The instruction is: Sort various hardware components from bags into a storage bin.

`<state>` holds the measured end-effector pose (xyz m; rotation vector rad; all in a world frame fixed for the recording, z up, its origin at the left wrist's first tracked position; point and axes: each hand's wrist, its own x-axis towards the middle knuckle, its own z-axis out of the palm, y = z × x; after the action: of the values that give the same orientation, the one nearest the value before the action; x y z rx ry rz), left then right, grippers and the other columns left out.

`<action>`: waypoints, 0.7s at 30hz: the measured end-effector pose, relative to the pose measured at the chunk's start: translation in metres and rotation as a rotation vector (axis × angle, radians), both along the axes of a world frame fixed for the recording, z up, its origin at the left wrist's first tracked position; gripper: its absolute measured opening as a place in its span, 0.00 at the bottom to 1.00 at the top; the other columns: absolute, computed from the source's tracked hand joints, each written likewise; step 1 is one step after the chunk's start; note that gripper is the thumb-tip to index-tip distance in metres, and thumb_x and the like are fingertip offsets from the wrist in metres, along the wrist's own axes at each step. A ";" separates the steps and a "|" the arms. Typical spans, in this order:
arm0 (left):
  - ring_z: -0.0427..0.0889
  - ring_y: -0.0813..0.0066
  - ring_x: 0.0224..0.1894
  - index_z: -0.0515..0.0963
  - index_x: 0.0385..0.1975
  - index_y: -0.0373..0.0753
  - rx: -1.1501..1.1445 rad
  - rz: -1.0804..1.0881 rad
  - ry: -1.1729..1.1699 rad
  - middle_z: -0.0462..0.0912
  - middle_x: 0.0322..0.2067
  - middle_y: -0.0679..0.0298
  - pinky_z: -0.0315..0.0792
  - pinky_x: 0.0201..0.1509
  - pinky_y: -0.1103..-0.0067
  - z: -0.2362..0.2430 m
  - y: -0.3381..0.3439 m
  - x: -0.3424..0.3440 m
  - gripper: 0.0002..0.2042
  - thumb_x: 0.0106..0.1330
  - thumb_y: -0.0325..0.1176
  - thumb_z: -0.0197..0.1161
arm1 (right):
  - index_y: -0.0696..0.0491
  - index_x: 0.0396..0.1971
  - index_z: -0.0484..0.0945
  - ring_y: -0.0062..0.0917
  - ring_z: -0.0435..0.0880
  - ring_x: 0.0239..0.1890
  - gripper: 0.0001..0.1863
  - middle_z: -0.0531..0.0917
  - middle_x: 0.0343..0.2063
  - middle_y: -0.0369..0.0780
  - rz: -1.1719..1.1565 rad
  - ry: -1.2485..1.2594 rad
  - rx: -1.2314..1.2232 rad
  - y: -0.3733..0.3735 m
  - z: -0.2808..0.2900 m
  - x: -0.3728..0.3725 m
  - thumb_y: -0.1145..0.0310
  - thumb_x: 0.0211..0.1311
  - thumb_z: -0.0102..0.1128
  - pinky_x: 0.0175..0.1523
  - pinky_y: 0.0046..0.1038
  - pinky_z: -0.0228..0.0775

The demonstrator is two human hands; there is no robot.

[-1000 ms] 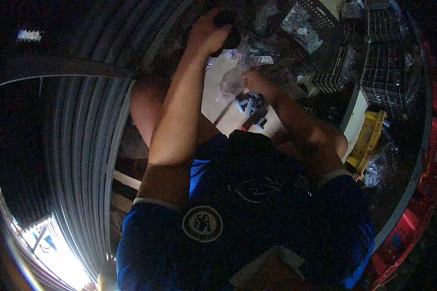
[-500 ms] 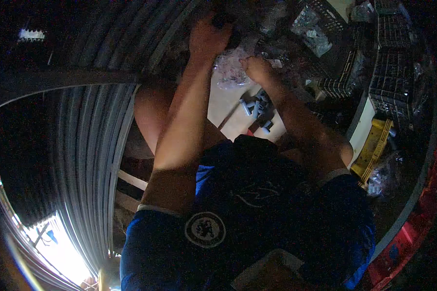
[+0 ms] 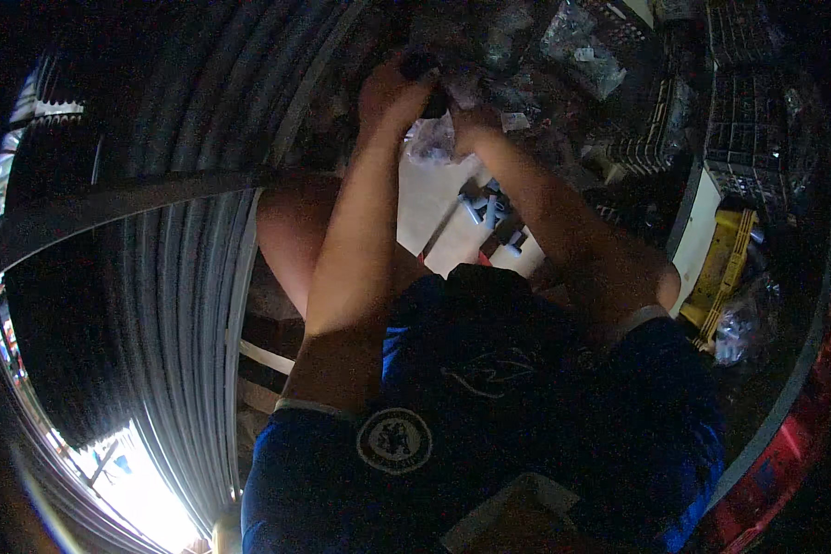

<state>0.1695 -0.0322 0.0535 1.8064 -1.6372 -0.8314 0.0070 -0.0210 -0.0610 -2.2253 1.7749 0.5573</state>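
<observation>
Both my arms reach forward over my knees. My left hand (image 3: 390, 97) is closed around a small dark object (image 3: 423, 66) at the top of the view. Right beside it, my right hand (image 3: 475, 125) grips a crumpled clear plastic bag (image 3: 429, 143) that hangs between the two hands. Below the hands, several small grey pipe fittings (image 3: 489, 208) lie on a pale patch of floor (image 3: 425, 198). What the dark object is cannot be made out in the dim light.
A long bundle of dark grey pipes (image 3: 185, 277) runs along the left. Black plastic crates (image 3: 743, 102) and bags of small parts (image 3: 582, 42) stand at the top right. A yellow crate (image 3: 725, 268) sits at the right, with a clear bag (image 3: 743, 328) below it.
My right hand has risen from above the grey fittings to the plastic bag beside my left hand. Both hands now sit close together, farther forward.
</observation>
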 end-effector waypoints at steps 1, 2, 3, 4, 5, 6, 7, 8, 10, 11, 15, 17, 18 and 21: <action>0.78 0.52 0.54 0.75 0.55 0.41 0.025 -0.009 0.016 0.79 0.51 0.49 0.70 0.59 0.65 0.003 0.000 0.001 0.29 0.55 0.50 0.66 | 0.50 0.70 0.51 0.47 0.79 0.52 0.59 0.78 0.52 0.51 0.031 0.003 -0.049 -0.006 0.000 0.000 0.58 0.35 0.77 0.55 0.44 0.72; 0.78 0.52 0.54 0.76 0.54 0.40 -0.014 -0.011 0.027 0.80 0.49 0.49 0.71 0.59 0.66 0.005 0.000 0.001 0.28 0.55 0.49 0.66 | 0.53 0.63 0.61 0.45 0.80 0.51 0.48 0.80 0.50 0.51 0.101 0.002 0.112 -0.019 0.000 0.000 0.58 0.39 0.75 0.54 0.43 0.73; 0.79 0.53 0.53 0.77 0.52 0.39 -0.035 -0.010 0.022 0.81 0.48 0.49 0.71 0.58 0.66 0.006 0.000 0.002 0.28 0.55 0.49 0.67 | 0.57 0.57 0.71 0.44 0.81 0.50 0.39 0.81 0.48 0.51 0.176 0.000 0.240 -0.027 0.001 0.001 0.57 0.43 0.72 0.53 0.42 0.74; 0.79 0.53 0.53 0.77 0.52 0.39 -0.049 -0.014 0.039 0.81 0.48 0.49 0.71 0.58 0.66 0.006 0.000 0.002 0.28 0.55 0.49 0.67 | 0.57 0.57 0.71 0.44 0.81 0.50 0.39 0.81 0.48 0.51 0.170 0.000 0.276 -0.030 0.002 0.002 0.57 0.43 0.72 0.53 0.42 0.74; 0.79 0.52 0.53 0.77 0.52 0.38 -0.064 0.002 0.025 0.81 0.48 0.48 0.71 0.58 0.66 0.007 -0.001 0.002 0.28 0.55 0.49 0.67 | 0.57 0.50 0.76 0.43 0.82 0.47 0.30 0.82 0.45 0.50 0.114 -0.026 0.102 -0.033 0.003 0.004 0.57 0.48 0.69 0.52 0.41 0.75; 0.78 0.51 0.53 0.76 0.53 0.37 -0.045 0.027 -0.013 0.80 0.48 0.47 0.71 0.58 0.66 0.007 -0.002 0.003 0.29 0.55 0.49 0.67 | 0.56 0.43 0.81 0.42 0.83 0.45 0.22 0.83 0.42 0.50 0.052 -0.026 0.005 -0.033 0.006 0.005 0.56 0.52 0.65 0.50 0.40 0.76; 0.78 0.51 0.53 0.76 0.53 0.37 -0.077 0.021 0.011 0.80 0.48 0.47 0.71 0.58 0.66 0.008 -0.003 0.004 0.29 0.55 0.49 0.67 | 0.56 0.43 0.81 0.42 0.83 0.45 0.22 0.83 0.42 0.50 0.061 -0.050 -0.072 -0.034 0.010 0.002 0.56 0.52 0.65 0.50 0.40 0.76; 0.78 0.51 0.54 0.76 0.52 0.36 -0.100 0.042 -0.005 0.80 0.48 0.46 0.71 0.58 0.67 0.009 -0.003 0.005 0.29 0.55 0.49 0.67 | 0.55 0.41 0.81 0.42 0.84 0.41 0.19 0.84 0.39 0.49 0.013 -0.145 -0.052 -0.033 0.014 -0.002 0.57 0.56 0.61 0.47 0.40 0.76; 0.78 0.51 0.54 0.76 0.52 0.35 -0.112 0.064 -0.022 0.80 0.49 0.46 0.71 0.58 0.68 0.014 -0.002 0.009 0.29 0.55 0.48 0.67 | 0.54 0.39 0.81 0.41 0.85 0.38 0.16 0.84 0.36 0.49 -0.035 -0.241 -0.021 -0.019 0.018 -0.014 0.57 0.60 0.58 0.44 0.41 0.76; 0.77 0.50 0.55 0.76 0.52 0.34 -0.111 0.065 0.095 0.79 0.50 0.46 0.70 0.59 0.67 0.018 -0.001 0.012 0.29 0.56 0.49 0.67 | 0.54 0.37 0.81 0.41 0.84 0.34 0.15 0.84 0.33 0.48 -0.032 -0.493 -0.096 -0.002 0.016 -0.023 0.57 0.61 0.57 0.41 0.41 0.74; 0.68 0.53 0.63 0.66 0.63 0.37 -0.105 0.138 0.571 0.70 0.61 0.50 0.62 0.67 0.64 0.032 0.004 0.017 0.37 0.59 0.55 0.62 | 0.52 0.34 0.79 0.36 0.83 0.31 0.13 0.82 0.29 0.45 -0.070 -0.852 0.103 0.074 -0.034 -0.044 0.57 0.62 0.57 0.36 0.41 0.71; 0.71 0.54 0.60 0.69 0.60 0.36 -0.010 0.247 1.020 0.74 0.58 0.54 0.64 0.65 0.63 0.036 0.006 0.015 0.32 0.61 0.51 0.61 | 0.50 0.38 0.79 0.37 0.82 0.34 0.14 0.80 0.35 0.45 0.009 -0.643 0.377 0.110 -0.073 -0.060 0.56 0.60 0.59 0.40 0.41 0.72; 0.74 0.55 0.57 0.72 0.57 0.36 0.074 0.389 1.473 0.77 0.55 0.58 0.65 0.63 0.62 0.037 0.007 0.013 0.27 0.62 0.48 0.61 | 0.50 0.40 0.78 0.38 0.81 0.36 0.15 0.79 0.37 0.46 0.010 -0.571 0.439 0.130 -0.090 -0.067 0.57 0.59 0.60 0.42 0.42 0.71; 0.72 0.55 0.59 0.71 0.58 0.37 0.060 0.323 1.674 0.76 0.56 0.58 0.64 0.64 0.61 0.037 0.017 0.021 0.28 0.62 0.48 0.60 | 0.48 0.47 0.75 0.41 0.79 0.44 0.19 0.77 0.45 0.47 -0.069 -0.478 0.396 0.167 -0.134 -0.086 0.57 0.58 0.61 0.48 0.44 0.70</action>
<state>0.1909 -0.0156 0.0907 0.6969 -0.2054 -1.5340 -0.0788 0.1464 -0.1953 -1.8257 1.3546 0.2937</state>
